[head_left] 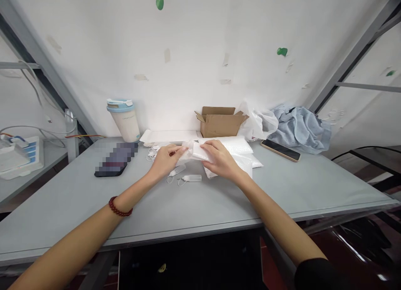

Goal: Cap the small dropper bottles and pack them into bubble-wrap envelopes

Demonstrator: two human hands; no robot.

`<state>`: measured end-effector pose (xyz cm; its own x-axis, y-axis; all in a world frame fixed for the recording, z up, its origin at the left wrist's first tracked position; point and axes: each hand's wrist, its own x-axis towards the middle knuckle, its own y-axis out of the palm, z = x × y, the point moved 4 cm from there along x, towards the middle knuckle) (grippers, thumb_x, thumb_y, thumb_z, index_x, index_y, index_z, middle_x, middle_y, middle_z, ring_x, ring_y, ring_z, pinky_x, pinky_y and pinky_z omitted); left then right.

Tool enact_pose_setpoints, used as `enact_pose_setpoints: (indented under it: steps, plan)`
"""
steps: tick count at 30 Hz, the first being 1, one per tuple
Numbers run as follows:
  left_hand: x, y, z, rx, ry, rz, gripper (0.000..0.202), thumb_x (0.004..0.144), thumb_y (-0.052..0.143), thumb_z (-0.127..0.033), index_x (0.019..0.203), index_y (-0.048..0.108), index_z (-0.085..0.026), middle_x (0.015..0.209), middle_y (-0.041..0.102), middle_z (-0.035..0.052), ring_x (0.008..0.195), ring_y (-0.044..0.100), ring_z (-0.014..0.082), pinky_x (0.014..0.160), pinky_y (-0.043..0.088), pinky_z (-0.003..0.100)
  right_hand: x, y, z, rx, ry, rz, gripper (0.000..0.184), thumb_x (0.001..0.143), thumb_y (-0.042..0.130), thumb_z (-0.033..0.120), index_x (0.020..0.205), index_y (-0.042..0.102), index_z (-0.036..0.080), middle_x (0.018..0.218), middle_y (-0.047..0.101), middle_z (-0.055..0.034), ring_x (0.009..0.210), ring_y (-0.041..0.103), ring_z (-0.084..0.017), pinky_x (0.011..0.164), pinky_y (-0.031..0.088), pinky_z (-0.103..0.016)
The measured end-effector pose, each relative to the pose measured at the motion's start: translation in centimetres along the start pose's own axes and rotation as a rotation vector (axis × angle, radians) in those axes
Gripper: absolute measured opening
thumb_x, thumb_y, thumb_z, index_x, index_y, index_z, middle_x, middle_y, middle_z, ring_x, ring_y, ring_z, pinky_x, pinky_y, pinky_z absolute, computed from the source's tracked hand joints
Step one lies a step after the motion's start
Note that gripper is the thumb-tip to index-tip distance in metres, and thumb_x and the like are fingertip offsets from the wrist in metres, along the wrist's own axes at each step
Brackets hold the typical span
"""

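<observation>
My left hand point(166, 159) pinches one end of a clear plastic bag point(188, 151) just above the table. My right hand point(222, 158) is closed around the bag's other end, where something flat and white shows inside. Below the hands lie two small translucent pieces with thin loops, one of them a slim loop-tailed piece point(192, 178) lying flat. More small white looped pieces point(153, 152) are bunched behind my left hand. White padded mailers point(239, 145) lie stacked behind and beneath my right hand.
At the back stand a cup with a blue lid point(125, 120) and an open cardboard box point(219, 125). Flat white sheets or envelopes point(169, 136) lie between them. A dark phone point(116, 159), another phone point(280, 150), a white plastic bag point(258, 122) and blue cloth point(302, 129) are also around.
</observation>
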<state>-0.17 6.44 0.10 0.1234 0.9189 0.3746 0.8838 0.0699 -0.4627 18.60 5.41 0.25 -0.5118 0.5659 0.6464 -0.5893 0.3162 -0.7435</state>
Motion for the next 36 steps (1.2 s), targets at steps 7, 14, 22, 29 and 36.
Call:
enact_pose_setpoints:
  steps: [7,14,22,29,36]
  plan:
    - [-0.1,-0.7,-0.2,0.041,0.034,-0.112,0.029,0.079,0.056,-0.041,0.083,0.074,-0.018,0.069,0.059,0.0001,0.064,0.049,0.0139,0.060,0.038,0.026,0.0,-0.3,-0.5,-0.031,0.054,-0.069,0.039,0.074,0.058,0.017,0.113,0.054,0.017,0.108,0.054,-0.0127,0.101,0.051,-0.027,0.086,0.047,-0.044]
    - [-0.6,0.2,-1.1,0.250,0.054,0.428,0.026,0.075,0.058,-0.041,0.077,0.068,-0.017,0.072,0.065,0.0016,0.064,0.054,0.0149,0.057,0.038,0.025,-0.1,-2.1,-2.8,-0.136,0.249,-0.214,0.037,0.073,0.058,0.020,0.110,0.055,0.016,0.108,0.053,-0.0129,0.100,0.050,-0.028,0.088,0.046,-0.045]
    - [-1.9,1.8,-0.5,0.468,0.111,0.701,0.017,0.070,0.058,-0.034,0.071,0.066,-0.019,0.076,0.066,0.0031,0.069,0.058,0.0183,0.059,0.039,0.027,-0.2,-1.9,-3.3,-0.113,0.290,-0.184,0.038,0.073,0.058,0.021,0.110,0.055,0.018,0.109,0.053,-0.0116,0.101,0.051,-0.028,0.087,0.046,-0.045]
    - [-0.2,-1.8,-2.8,-0.049,-0.054,0.361,0.028,0.073,0.062,-0.044,0.085,0.066,-0.020,0.069,0.064,0.0029,0.056,0.053,0.0146,0.048,0.038,0.025,-0.1,-1.5,-2.6,-0.068,0.195,-0.118,0.039,0.075,0.058,0.020,0.114,0.055,0.020,0.107,0.054,-0.0118,0.099,0.050,-0.029,0.085,0.045,-0.048]
    - [1.0,-4.2,-1.7,0.102,-0.055,0.008,0.026,0.071,0.066,-0.044,0.078,0.072,-0.020,0.065,0.064,0.0019,0.051,0.047,0.0122,0.048,0.036,0.025,-0.1,-1.1,-1.3,-0.034,0.069,-0.074,0.041,0.076,0.058,0.020,0.116,0.053,0.021,0.109,0.053,-0.0116,0.101,0.051,-0.028,0.085,0.046,-0.047]
